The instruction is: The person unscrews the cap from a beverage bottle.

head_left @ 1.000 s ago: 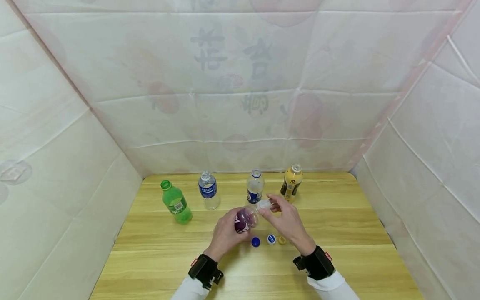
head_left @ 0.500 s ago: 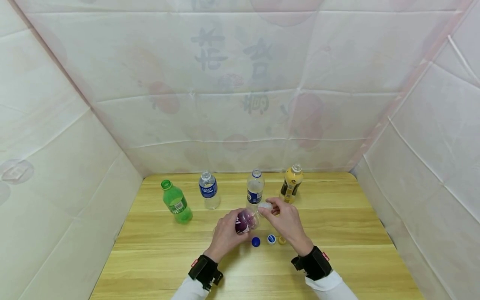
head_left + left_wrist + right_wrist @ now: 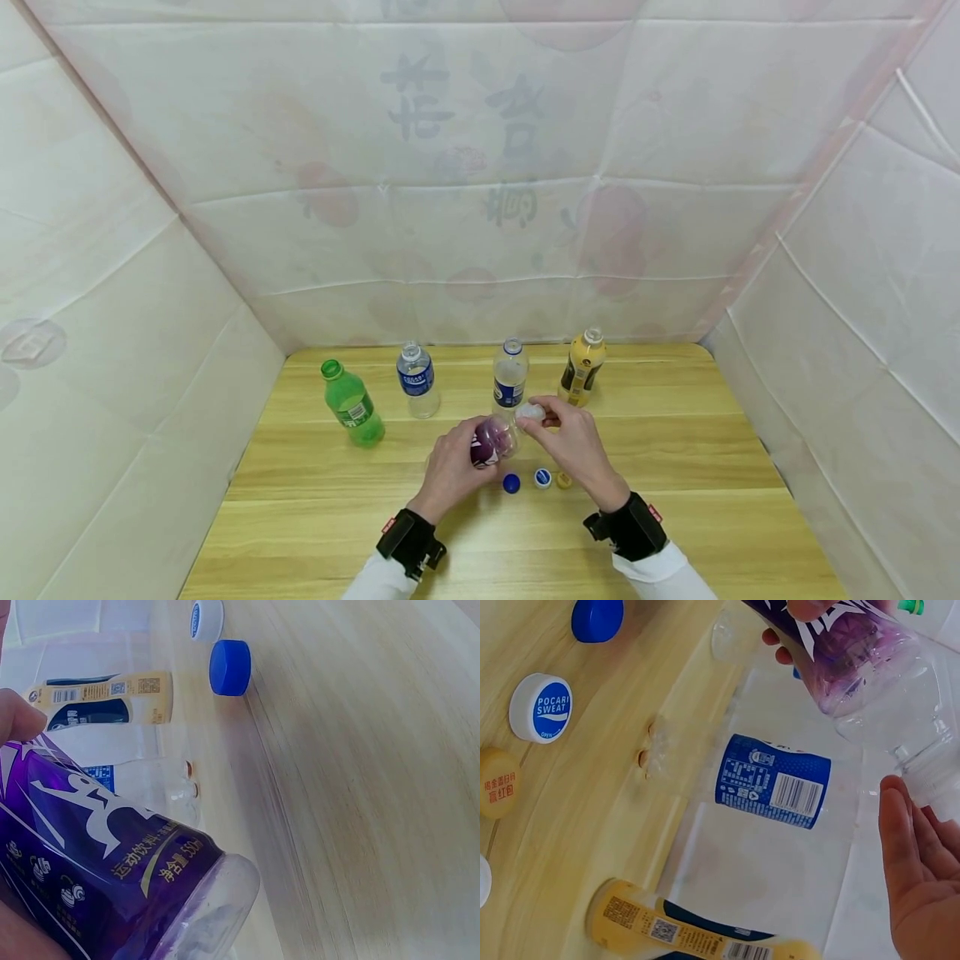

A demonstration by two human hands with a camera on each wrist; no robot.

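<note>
My left hand [image 3: 453,467] grips a clear bottle with a purple label [image 3: 486,443], tilted with its neck toward the right. At the bottle's mouth, the thumb and fingers of my right hand [image 3: 573,442] pinch a whitish translucent cap [image 3: 530,412]. The right wrist view has the bottle's clear shoulder [image 3: 900,682] narrowing to that cap, with my right fingertips right at it. In the left wrist view the purple label [image 3: 97,825] and the bottle's clear base show; the neck is out of sight there.
A green bottle [image 3: 354,408], a clear blue-labelled bottle [image 3: 416,379], another clear bottle [image 3: 511,375] and a yellow bottle [image 3: 583,367] stand uncapped at the back. Nearer lie a blue cap [image 3: 512,483], a white-and-blue cap [image 3: 543,478] and a yellow cap [image 3: 564,480]. A white cap [image 3: 483,880] shows partly.
Over the last second my right hand and the whitish cap have shifted slightly at the bottle's mouth. My left hand and the bottle have barely moved.
</note>
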